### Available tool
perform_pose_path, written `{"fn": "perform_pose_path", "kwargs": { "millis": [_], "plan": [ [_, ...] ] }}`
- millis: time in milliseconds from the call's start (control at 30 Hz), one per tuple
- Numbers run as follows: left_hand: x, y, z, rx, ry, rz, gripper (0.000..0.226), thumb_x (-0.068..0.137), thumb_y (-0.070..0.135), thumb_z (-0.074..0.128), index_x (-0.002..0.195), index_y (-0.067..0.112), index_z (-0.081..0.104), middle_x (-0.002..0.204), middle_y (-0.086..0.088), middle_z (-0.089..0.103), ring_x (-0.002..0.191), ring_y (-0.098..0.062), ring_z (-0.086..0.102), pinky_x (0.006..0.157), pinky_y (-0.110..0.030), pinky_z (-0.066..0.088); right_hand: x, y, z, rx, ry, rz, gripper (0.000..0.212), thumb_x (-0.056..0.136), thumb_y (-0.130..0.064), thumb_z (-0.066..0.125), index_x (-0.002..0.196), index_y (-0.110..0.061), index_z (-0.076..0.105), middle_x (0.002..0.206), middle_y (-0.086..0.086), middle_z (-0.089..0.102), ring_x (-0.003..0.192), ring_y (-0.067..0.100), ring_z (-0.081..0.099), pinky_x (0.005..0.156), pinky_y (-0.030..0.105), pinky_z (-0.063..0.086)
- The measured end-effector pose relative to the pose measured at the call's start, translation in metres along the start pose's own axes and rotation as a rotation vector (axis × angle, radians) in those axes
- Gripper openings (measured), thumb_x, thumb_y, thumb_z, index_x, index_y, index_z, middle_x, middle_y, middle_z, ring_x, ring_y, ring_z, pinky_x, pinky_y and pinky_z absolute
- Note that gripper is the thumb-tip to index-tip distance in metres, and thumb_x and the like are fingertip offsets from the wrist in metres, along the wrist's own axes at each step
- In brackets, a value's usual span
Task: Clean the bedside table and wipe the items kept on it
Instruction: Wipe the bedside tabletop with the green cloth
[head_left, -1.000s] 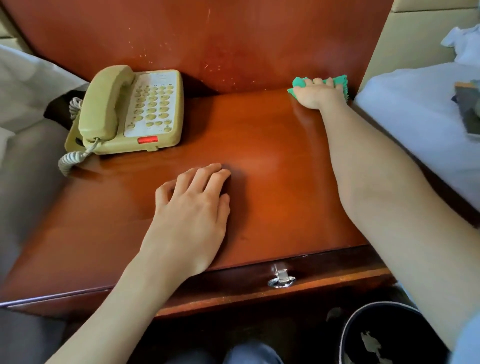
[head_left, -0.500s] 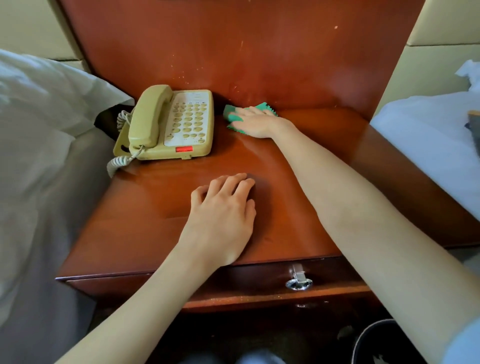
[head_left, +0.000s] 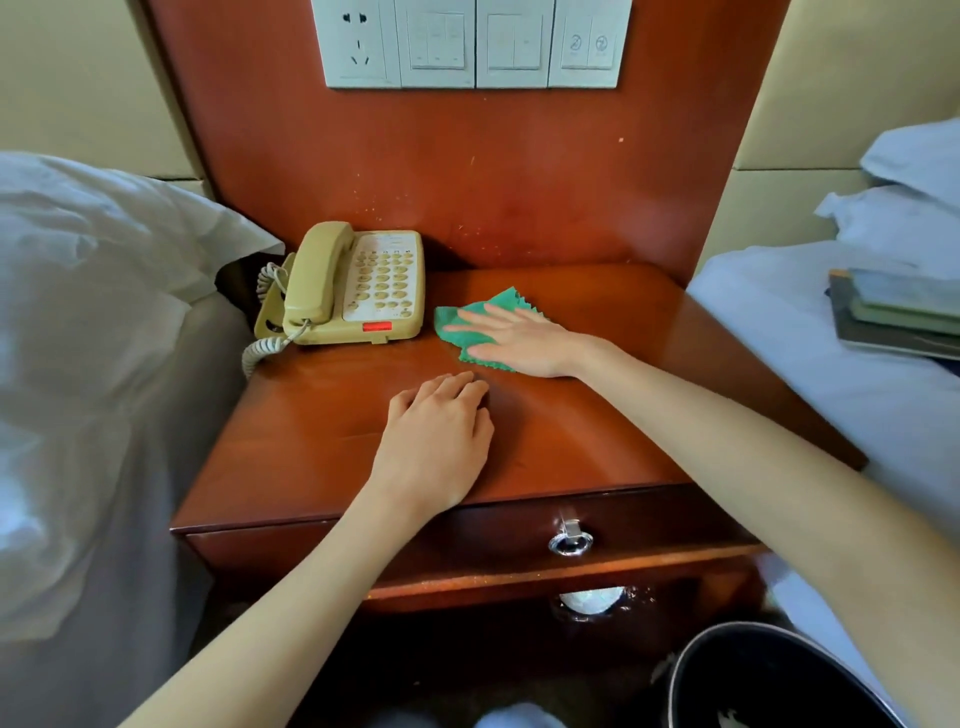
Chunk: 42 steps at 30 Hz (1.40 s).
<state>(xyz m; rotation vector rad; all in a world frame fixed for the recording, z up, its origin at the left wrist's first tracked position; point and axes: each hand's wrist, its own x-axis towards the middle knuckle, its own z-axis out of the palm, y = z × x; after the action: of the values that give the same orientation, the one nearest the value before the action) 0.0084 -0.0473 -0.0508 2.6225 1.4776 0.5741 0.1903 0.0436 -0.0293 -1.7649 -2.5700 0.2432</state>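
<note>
Green cloth (head_left: 474, 323) lies on the table (head_left: 613, 415) just beside the phone (head_left: 353, 286), pressed flat under the right hand (head_left: 519, 340) with straight fingers. Left hand (head_left: 441, 441) rests on the wood, fingers relaxed, holding nothing. Books (head_left: 898, 312) lie on the right bed.

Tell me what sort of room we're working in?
Most likely a hotel twin room: a bedside table stands between two beds with white linen, carrying a corded phone, under a wall panel of switches. The right hand presses a cloth there.
</note>
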Motion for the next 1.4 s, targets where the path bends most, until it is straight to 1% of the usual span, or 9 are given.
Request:
{"fn": "perform_pose_path", "kwargs": {
  "millis": [133,267,333,733,900,1067,1167,1300,1400],
  "plan": [
    [-0.002,0.0,-0.001,-0.03,0.018,-0.002,0.041,0.102,0.028,0.034,0.14,0.023,0.047,0.149,0.004,0.043,0.14,-0.016,0.034,0.113,-0.038,0.025,-0.034,-0.007,0.007,0.048,0.043,0.044,0.052,0.102,-0.039,0.028,0.151,-0.026,0.018,0.16,-0.001,0.009,0.147,0.02,0.0,0.117,0.039,-0.004],
    [-0.003,0.0,-0.001,-0.058,0.045,-0.016,0.039,0.101,0.026,0.036,0.137,0.021,0.05,0.144,0.003,0.049,0.134,-0.017,0.041,0.11,-0.038,0.029,-0.072,-0.017,0.017,0.035,0.045,0.085,0.048,0.1,-0.047,0.022,0.145,-0.051,0.007,0.157,-0.02,-0.002,0.144,0.005,-0.01,0.109,0.03,-0.01],
    [-0.004,0.0,-0.002,-0.068,0.058,-0.02,0.038,0.101,0.025,0.037,0.135,0.02,0.051,0.142,0.002,0.05,0.132,-0.017,0.043,0.108,-0.038,0.031,-0.091,-0.024,0.02,0.038,0.053,0.105,0.047,0.1,-0.049,0.021,0.144,-0.054,0.005,0.156,-0.023,-0.006,0.142,0.002,-0.013,0.108,0.029,-0.012],
    [0.0,-0.011,-0.008,-0.229,-0.002,-0.014,0.032,0.099,0.025,0.043,0.126,0.019,0.058,0.133,-0.001,0.056,0.12,-0.023,0.049,0.103,-0.038,0.035,-0.162,-0.038,0.037,0.0,0.099,0.325,0.046,0.095,-0.057,0.006,0.138,-0.057,-0.011,0.152,-0.025,-0.014,0.141,0.003,-0.017,0.112,0.033,-0.011],
    [0.0,-0.03,-0.021,-0.313,0.03,-0.009,0.031,0.096,0.02,0.049,0.126,0.016,0.059,0.13,-0.003,0.056,0.12,-0.025,0.052,0.098,-0.031,0.037,-0.168,0.035,0.025,-0.001,0.116,0.651,0.052,0.097,-0.052,0.01,0.147,-0.044,-0.002,0.159,-0.014,-0.006,0.146,0.013,-0.008,0.117,0.043,-0.003],
    [-0.012,-0.067,-0.035,-0.292,0.094,-0.132,0.029,0.096,0.021,0.049,0.122,0.019,0.061,0.125,-0.005,0.06,0.117,-0.029,0.054,0.099,-0.038,0.041,-0.153,0.064,0.01,0.057,0.133,0.912,0.054,0.098,-0.05,0.011,0.15,-0.038,0.001,0.16,-0.007,-0.004,0.147,0.024,-0.006,0.115,0.049,-0.005],
    [-0.028,-0.093,-0.044,-0.356,0.138,-0.196,0.025,0.096,0.02,0.051,0.118,0.019,0.064,0.119,-0.005,0.063,0.113,-0.025,0.058,0.099,-0.037,0.042,-0.134,0.045,0.009,0.101,0.116,0.899,0.053,0.099,-0.049,0.01,0.149,-0.039,0.0,0.16,-0.006,-0.007,0.146,0.027,-0.008,0.115,0.05,-0.005],
    [-0.056,-0.129,-0.057,-0.504,0.277,-0.315,0.02,0.096,0.017,0.052,0.107,0.022,0.068,0.107,0.001,0.067,0.098,-0.011,0.057,0.084,-0.022,0.038,-0.117,0.01,0.016,0.098,0.109,0.759,0.051,0.099,-0.047,0.01,0.149,-0.042,0.0,0.16,-0.008,-0.009,0.146,0.024,-0.01,0.115,0.048,-0.005],
    [-0.071,-0.148,-0.065,-0.51,0.384,-0.394,0.023,0.095,0.014,0.05,0.106,0.021,0.069,0.102,0.001,0.066,0.092,-0.01,0.055,0.077,-0.022,0.036,-0.1,-0.023,0.023,0.067,0.092,0.66,0.051,0.099,-0.048,0.009,0.149,-0.043,-0.002,0.159,-0.009,-0.01,0.146,0.022,-0.012,0.115,0.047,-0.006]
  ]
}}
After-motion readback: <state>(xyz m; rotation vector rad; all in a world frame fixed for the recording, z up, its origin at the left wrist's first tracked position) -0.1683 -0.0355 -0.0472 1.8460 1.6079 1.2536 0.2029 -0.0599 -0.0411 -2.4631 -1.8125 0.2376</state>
